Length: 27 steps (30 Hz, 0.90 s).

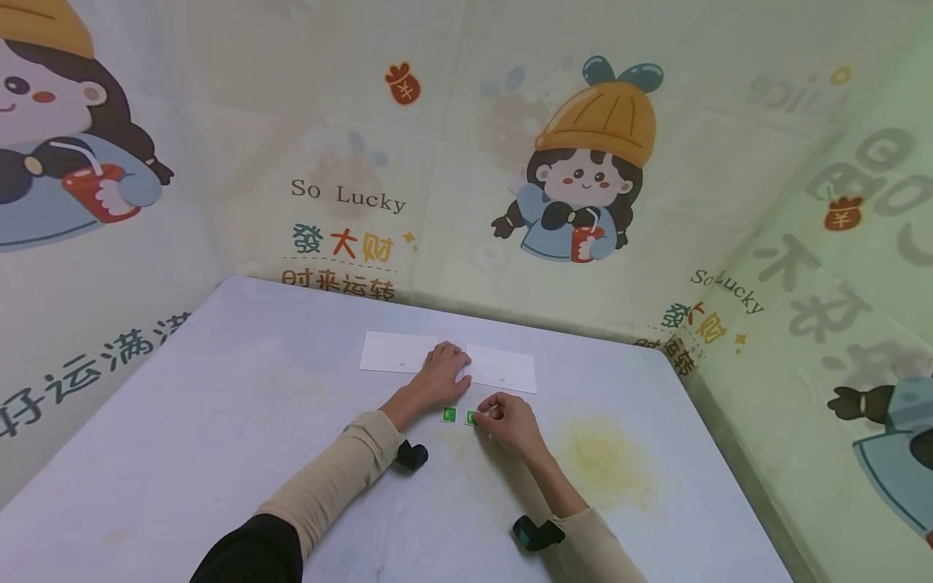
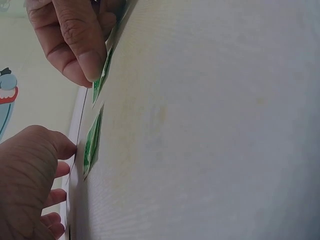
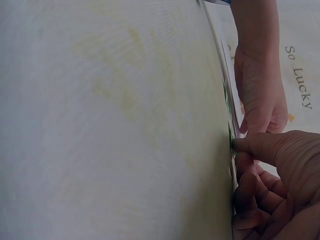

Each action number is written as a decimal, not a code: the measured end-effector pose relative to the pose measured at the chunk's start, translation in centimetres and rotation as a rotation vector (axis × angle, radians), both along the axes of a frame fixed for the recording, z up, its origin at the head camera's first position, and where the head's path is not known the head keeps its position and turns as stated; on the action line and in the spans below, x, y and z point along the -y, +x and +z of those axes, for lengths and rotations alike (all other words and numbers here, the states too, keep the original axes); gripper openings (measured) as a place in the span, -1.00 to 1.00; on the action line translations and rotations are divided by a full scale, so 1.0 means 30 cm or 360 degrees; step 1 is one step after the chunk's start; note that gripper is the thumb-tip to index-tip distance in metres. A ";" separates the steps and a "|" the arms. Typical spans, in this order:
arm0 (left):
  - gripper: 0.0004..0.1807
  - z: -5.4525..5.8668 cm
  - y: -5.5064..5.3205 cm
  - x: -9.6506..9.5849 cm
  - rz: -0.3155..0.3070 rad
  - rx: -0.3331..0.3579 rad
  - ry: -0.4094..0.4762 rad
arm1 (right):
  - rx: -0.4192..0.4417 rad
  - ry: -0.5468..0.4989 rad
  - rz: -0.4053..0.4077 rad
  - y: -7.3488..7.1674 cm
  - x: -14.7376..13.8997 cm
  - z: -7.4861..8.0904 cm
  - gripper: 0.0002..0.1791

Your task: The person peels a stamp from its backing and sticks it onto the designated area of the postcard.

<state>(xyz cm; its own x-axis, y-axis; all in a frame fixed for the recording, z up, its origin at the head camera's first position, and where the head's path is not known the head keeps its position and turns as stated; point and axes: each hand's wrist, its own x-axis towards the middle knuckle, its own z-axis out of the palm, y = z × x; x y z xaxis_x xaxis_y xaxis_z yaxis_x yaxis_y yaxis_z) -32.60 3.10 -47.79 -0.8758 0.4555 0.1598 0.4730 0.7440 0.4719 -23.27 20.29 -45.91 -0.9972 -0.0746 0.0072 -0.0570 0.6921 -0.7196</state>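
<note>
Two small green stamps with white edges lie on the white table (image 1: 291, 453). At the right stamp (image 1: 470, 418), my right hand (image 1: 513, 425) pinches an edge between thumb and curled fingers; the left wrist view shows the thumb (image 2: 91, 65) pressed on that stamp. Beside it, the left stamp (image 1: 449, 415) is untouched, just in front of my left thumb. My left hand (image 1: 440, 376) rests with relaxed fingers over the inner ends of two blank white envelope-like papers, the left paper (image 1: 389, 353) and the right paper (image 1: 503, 368), each with tiny print near its lower edge.
Black wrist cameras, the left one (image 1: 411, 456) and the right one (image 1: 537, 534), sit at my cuffs close over the table. A yellow stain (image 1: 608, 457) marks the tabletop at right. Printed cloth walls (image 1: 452, 227) stand behind and along the sides of the table.
</note>
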 end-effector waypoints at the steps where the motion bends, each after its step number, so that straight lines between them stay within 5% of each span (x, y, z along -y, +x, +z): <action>1: -0.57 0.000 0.001 0.000 0.0000 0.0001 0.0002 | 0.0000 -0.0001 -0.0001 0.000 0.000 -0.001 -0.84; 27: -0.56 0.007 0.011 -0.002 0.0011 0.0011 -0.0019 | 0.0009 -0.0009 0.0036 0.006 -0.011 -0.007 -0.88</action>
<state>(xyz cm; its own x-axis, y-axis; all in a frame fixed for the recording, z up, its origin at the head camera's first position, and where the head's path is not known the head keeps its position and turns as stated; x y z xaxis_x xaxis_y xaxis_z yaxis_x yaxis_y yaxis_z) -32.27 3.18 -47.57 -0.8800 0.4511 0.1485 0.4646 0.7530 0.4660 -23.08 20.63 -46.11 -0.9953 -0.0971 0.0021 -0.0685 0.6864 -0.7240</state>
